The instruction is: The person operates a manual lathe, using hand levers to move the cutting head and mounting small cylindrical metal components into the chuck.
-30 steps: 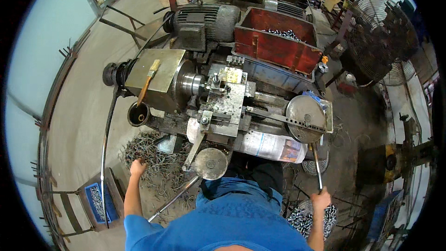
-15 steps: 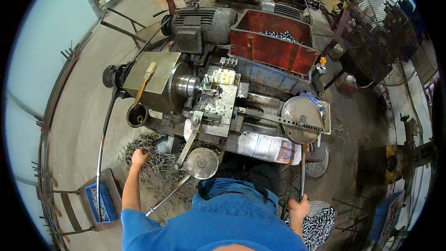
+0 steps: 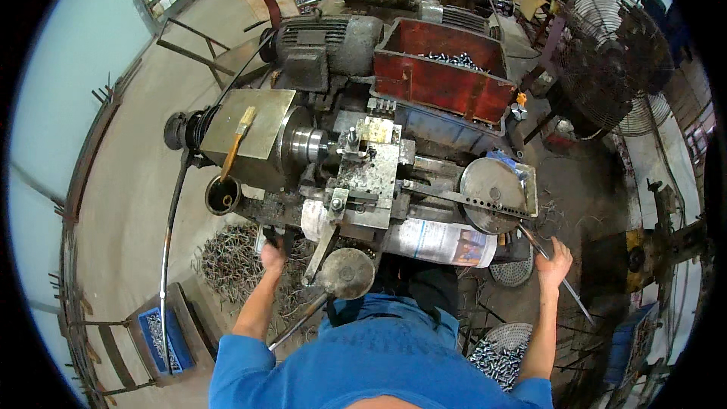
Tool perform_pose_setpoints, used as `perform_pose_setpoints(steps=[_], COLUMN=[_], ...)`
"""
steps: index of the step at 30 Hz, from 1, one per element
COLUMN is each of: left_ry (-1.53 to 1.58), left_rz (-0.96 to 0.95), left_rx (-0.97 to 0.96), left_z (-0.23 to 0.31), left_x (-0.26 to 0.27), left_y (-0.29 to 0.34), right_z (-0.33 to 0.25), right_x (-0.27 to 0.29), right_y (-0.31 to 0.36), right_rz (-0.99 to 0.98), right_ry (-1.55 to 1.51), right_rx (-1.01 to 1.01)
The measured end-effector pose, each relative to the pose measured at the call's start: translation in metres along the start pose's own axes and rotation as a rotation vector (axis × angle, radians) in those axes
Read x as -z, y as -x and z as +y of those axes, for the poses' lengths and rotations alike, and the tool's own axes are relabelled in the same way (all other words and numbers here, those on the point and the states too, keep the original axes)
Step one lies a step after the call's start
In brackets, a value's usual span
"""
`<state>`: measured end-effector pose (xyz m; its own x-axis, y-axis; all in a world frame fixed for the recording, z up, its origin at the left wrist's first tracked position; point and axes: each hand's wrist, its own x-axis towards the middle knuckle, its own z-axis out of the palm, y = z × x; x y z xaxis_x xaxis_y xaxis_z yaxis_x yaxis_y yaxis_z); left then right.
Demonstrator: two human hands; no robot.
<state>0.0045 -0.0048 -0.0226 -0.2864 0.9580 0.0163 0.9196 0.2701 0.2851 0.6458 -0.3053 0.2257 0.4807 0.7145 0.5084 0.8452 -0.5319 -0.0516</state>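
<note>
A small, oily metal lathe stands before me, its round chuck point(image 3: 309, 144) on the left beside the tool slide point(image 3: 367, 182). My right hand point(image 3: 554, 261) is on the long steel lever point(image 3: 577, 303) that slants out from the large round disc point(image 3: 492, 193); its fingers appear bent round the rod. Low at the machine's front left, my left hand point(image 3: 273, 256) reaches beside a dark piece, above a heap of metal shavings point(image 3: 231, 265). Its fingertips are mostly hidden. Right of that hand is a round weight point(image 3: 347, 273) with a rod handle.
A brush point(image 3: 238, 140) leans from a black cup point(image 3: 223, 195). Behind the lathe sits a red bin point(image 3: 443, 79) of small metal parts. Finished-looking parts fill a basket point(image 3: 500, 360) at lower right and a blue tray point(image 3: 160, 341) at lower left. A large fan point(image 3: 617, 64) stands right.
My right hand and the lever have swung outward to the right and forward. The tool slide has shifted right, away from the chuck. My left hand has moved right, toward the machine's front.
</note>
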Motion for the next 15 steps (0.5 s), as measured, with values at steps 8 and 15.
perform_pose_setpoints(steps=[8, 15], left_ry=[-0.448, -0.037], left_rz=[-0.392, -0.173], left_rx=[-0.435, -0.326], left_z=[-0.015, -0.036], left_x=[0.08, 0.216], left_y=[-0.038, -0.055], right_z=[-0.225, -0.414], right_x=[0.037, 0.024], right_y=[-0.105, -0.144], right_rz=[-0.135, -0.078], right_ry=[-0.665, -0.627], right_rx=[0.459, 1.045])
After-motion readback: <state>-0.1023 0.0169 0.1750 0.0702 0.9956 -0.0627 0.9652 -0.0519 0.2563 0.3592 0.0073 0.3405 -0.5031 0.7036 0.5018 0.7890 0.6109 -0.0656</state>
